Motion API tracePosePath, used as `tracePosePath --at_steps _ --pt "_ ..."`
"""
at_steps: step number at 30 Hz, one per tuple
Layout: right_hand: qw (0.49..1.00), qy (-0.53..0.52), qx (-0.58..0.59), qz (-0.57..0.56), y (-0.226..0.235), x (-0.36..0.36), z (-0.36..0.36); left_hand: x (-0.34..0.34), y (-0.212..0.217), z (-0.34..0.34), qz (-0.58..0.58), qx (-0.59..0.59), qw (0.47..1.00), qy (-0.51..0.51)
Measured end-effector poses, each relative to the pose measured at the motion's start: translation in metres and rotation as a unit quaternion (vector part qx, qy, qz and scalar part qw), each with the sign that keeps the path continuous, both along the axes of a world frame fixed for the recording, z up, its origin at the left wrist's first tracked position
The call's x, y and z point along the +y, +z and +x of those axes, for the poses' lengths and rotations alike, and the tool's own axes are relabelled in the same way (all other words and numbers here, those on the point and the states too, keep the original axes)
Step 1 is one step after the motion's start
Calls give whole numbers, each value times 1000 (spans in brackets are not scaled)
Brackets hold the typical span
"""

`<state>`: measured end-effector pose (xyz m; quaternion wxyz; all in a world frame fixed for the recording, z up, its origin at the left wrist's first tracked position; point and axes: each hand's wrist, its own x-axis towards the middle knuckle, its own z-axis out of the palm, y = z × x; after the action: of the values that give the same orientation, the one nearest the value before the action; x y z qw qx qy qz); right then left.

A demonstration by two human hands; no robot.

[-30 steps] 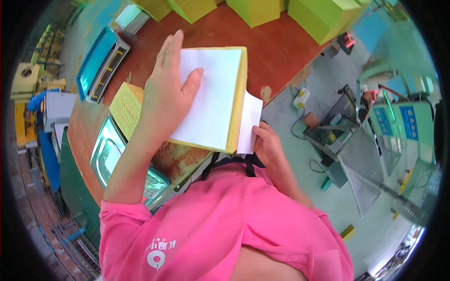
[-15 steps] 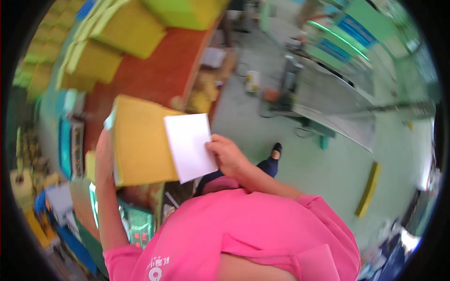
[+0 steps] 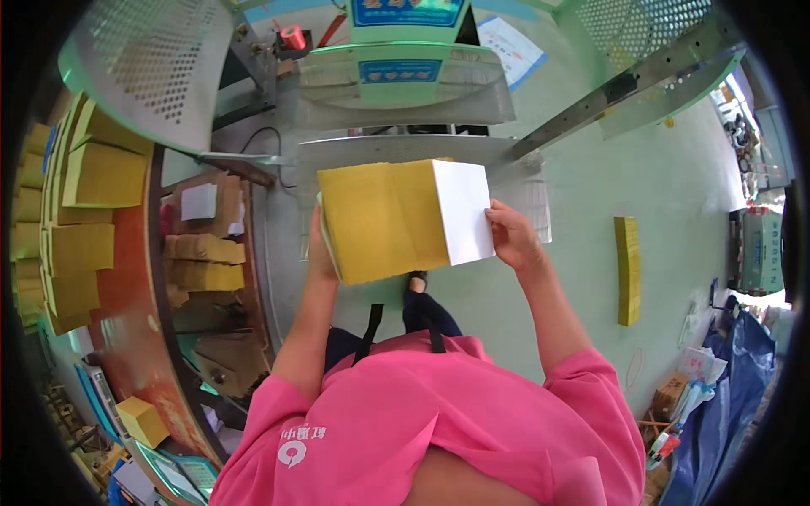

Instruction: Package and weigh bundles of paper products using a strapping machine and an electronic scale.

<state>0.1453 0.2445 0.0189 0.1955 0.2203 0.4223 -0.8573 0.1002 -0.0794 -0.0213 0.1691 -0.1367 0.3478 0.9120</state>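
Note:
A thick bundle of yellow paper (image 3: 384, 221) is held up in front of my body, slightly tilted, with a faint crease down its middle. My left hand (image 3: 320, 249) grips the left edge; most of its fingers are hidden behind the bundle. At the right end, a white paper sheet (image 3: 463, 215) lies against the yellow paper and covers its edge. My right hand (image 3: 513, 236) pinches the white sheet's right edge with the thumb on top. Whether its fingers also hold yellow paper underneath is hidden. Just beyond stands a machine's metal table (image 3: 371, 150), partly covered by the bundle.
Perforated guards (image 3: 160, 76) and a slanted metal bar (image 3: 624, 88) flank the machine. To the left, a red-brown table (image 3: 126, 312) bears yellow paper stacks (image 3: 105, 173); shelves beside it hold more bundles (image 3: 204, 261). A long yellow strip (image 3: 627, 270) lies on the floor at right.
My body has turned right, from the red-brown table to the machine. The yellow bundle and white sheet have come along in both hands, now in front of the metal table.

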Motion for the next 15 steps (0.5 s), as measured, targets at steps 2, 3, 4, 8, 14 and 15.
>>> tracePosePath --at_steps 2,3,4,8,14,15 --pt "1000 -25 -15 -11 -23 38 -5 47 -5 -19 -52 17 998 -11" --pt "998 -49 -26 -24 -32 52 -6 63 -7 -26 -105 39 993 -23" --pt "997 -53 -34 -32 -37 59 -9 70 -11 -31 -113 31 993 -28" --pt "985 -61 -60 -147 -60 64 -15 72 -35 -44 58 -46 997 -11" --pt "980 8 -66 -188 -62 74 -30 62 -66 -61 -30 36 999 10" --pt "980 -3 -67 -190 -63 70 -30 60 -64 -61 -74 55 996 5"
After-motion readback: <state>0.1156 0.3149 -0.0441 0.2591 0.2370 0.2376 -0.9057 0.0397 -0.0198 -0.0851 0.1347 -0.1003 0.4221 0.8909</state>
